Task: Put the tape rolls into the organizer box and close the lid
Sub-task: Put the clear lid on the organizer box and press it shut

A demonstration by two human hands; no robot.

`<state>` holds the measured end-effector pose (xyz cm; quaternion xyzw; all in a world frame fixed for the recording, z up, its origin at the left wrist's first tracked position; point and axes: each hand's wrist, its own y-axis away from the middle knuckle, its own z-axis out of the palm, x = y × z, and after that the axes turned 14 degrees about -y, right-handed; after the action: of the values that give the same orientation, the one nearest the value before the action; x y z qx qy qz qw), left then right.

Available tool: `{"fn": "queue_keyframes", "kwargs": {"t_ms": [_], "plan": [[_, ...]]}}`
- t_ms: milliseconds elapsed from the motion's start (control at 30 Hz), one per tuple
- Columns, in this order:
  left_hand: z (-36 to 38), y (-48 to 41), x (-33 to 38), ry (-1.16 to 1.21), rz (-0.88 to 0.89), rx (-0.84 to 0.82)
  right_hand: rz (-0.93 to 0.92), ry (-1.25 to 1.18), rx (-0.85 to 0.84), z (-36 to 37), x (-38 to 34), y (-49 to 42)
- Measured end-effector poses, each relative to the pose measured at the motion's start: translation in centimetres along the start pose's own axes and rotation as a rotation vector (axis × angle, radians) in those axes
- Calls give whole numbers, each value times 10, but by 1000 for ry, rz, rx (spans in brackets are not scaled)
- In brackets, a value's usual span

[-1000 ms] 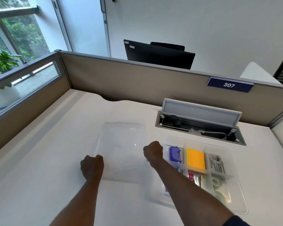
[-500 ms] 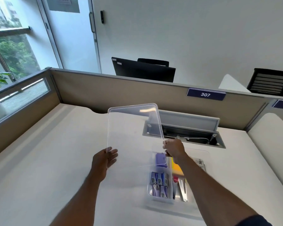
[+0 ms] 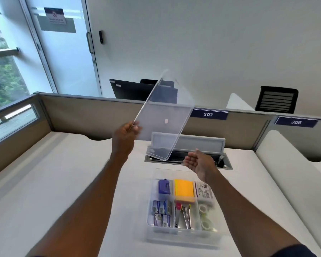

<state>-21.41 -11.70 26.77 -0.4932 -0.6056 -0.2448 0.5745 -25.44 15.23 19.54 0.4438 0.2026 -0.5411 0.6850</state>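
Note:
The clear organizer box (image 3: pixel 183 236) sits on the white desk, open. Two clear tape rolls (image 3: pixel 204 216) lie in its right-hand compartment. A clear plastic lid (image 3: pixel 165 123) is in the air above the desk, tilted steeply. My left hand (image 3: pixel 126 134) pinches its left edge. My right hand (image 3: pixel 198 162) is open, palm up, just right of the lid's lower corner and not touching it.
The box also holds a purple punch (image 3: pixel 164 186), orange sticky notes (image 3: pixel 184 190), staple boxes (image 3: pixel 161 213), clips and a labelled packet. An open cable tray with raised flap (image 3: pixel 189 143) lies behind the box. A partition (image 3: pixel 93 112) bounds the desk.
The lid came off the desk, was raised by both hands, and now hangs higher and more tilted. My right hand has let go of it; the left still holds it.

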Motion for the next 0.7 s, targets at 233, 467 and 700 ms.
{"fn": "queue_keyframes", "kwargs": {"t_ms": [233, 467, 700], "plan": [[32, 26, 22, -690, 625, 38, -4, -468, -60, -24, -49, 0], [48, 59, -2, -999, 959, -175, 80, -388, 3, -73, -78, 3], [55, 75, -44, -896, 588, -463, 231, 0, 89, -104, -58, 16]]}}
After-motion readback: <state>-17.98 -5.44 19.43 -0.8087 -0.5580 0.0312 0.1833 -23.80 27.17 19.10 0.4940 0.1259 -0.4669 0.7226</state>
